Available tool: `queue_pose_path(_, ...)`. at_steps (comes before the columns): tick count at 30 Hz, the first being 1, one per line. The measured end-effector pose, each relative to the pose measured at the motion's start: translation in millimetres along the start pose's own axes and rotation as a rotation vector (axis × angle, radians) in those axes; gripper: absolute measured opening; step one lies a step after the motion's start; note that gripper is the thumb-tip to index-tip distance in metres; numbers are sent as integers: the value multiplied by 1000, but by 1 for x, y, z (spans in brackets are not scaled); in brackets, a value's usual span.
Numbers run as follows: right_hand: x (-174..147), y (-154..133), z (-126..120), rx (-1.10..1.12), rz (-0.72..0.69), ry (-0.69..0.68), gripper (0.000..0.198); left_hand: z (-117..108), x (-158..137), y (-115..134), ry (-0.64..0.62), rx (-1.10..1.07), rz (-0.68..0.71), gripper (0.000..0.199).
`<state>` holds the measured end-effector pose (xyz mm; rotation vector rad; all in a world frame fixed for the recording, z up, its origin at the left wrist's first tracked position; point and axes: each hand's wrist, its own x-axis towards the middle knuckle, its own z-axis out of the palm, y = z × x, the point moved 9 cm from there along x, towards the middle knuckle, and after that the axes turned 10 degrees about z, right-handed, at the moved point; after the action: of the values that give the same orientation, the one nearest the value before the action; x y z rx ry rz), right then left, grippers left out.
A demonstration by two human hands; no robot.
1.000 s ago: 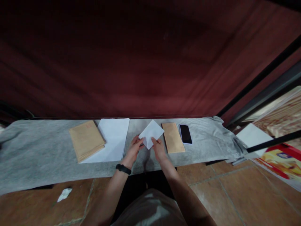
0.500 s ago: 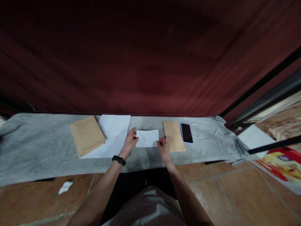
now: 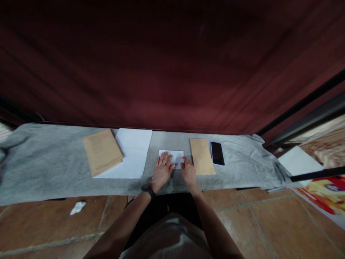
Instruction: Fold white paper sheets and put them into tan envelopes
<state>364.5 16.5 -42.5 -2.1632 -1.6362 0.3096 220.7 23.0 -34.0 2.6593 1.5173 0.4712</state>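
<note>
A small white folded paper [image 3: 177, 155] lies flat on the grey cloth, directly in front of me. My left hand [image 3: 162, 169] rests palm down over its left part with fingers stretched out, hiding that side. At the paper's right edge is my right hand [image 3: 189, 172], its fingers bent but apart, the fingertips touching or just above the sheet. Just right of that hand lies a brown envelope [image 3: 202, 156]. To the left, a stack of brown envelopes [image 3: 102, 151] overlaps larger white sheets [image 3: 134, 151].
A phone [image 3: 217, 153] lies beyond the single envelope on the grey cloth [image 3: 54, 162]. Behind the narrow table hangs a dark red curtain [image 3: 172, 72]. A dark metal bar [image 3: 318, 174] and a red-yellow box [image 3: 326, 194] are at the right. Crumpled white tissue [image 3: 78, 208] lies on the tiled floor.
My left hand has moved from holding the paper's left edge to lying flat on top of it. The right hand has loosened from the right edge. The paper now rests flat.
</note>
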Motion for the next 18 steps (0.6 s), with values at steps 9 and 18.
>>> queue_pose_path(9,-3,-31,-13,83,-133,97,40,9,-3,0,-66,49,-24,55)
queue_pose_path(18,-9,-52,24,-98,-293,59,48,18,-5,-16,-28,17,-80,57)
